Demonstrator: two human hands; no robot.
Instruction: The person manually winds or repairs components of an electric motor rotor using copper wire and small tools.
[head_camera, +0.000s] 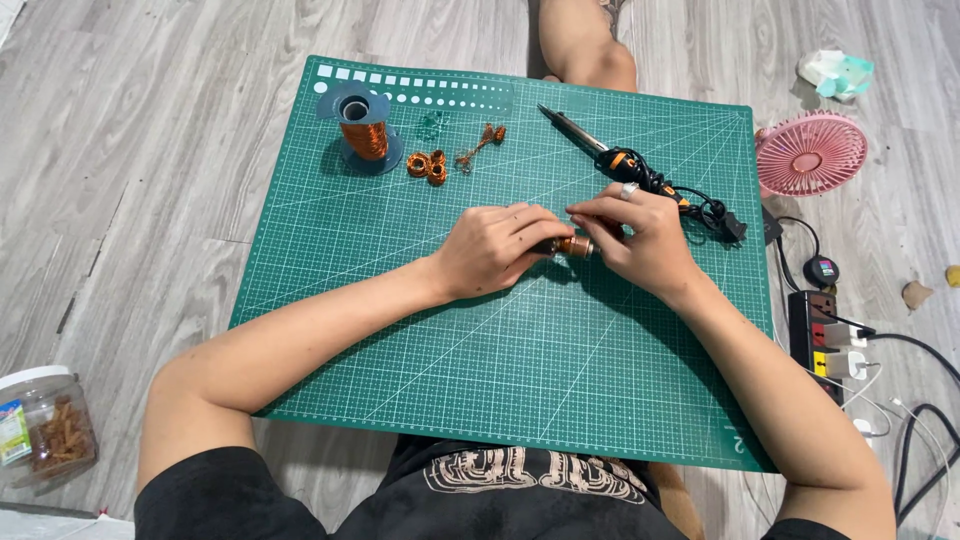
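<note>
i see both hands meeting over the middle of the green cutting mat (420, 350) on the grey wood-look floor. the left hand (492, 250) has its fingers curled and pinching one end of a small copper wire coil (574, 246); the right hand (640, 240), a ring on one finger, is pinching the other end with fingertips drawn together. the coil sits between the two hands, at or just above the mat surface; i cannot tell whether it touches. at the far left part of the mat stands a spool of copper wire (364, 132) on a blue-grey reel, upright. just right of it lie two small wound copper rings (427, 166), touching each other, and next to them a loose twist of copper wire (480, 144). a soldering iron (600, 152) with a black and orange handle lies diagonally behind the right hand, its cord bunched at the mat's right edge. off the mat to the right, a pink round fan (810, 152) lies near a power strip (820, 340) with plugs and cables. at the lower left, a clear plastic jar (42, 425) with a white lid and a green-and-white label on its side holds brown pieces.
</note>
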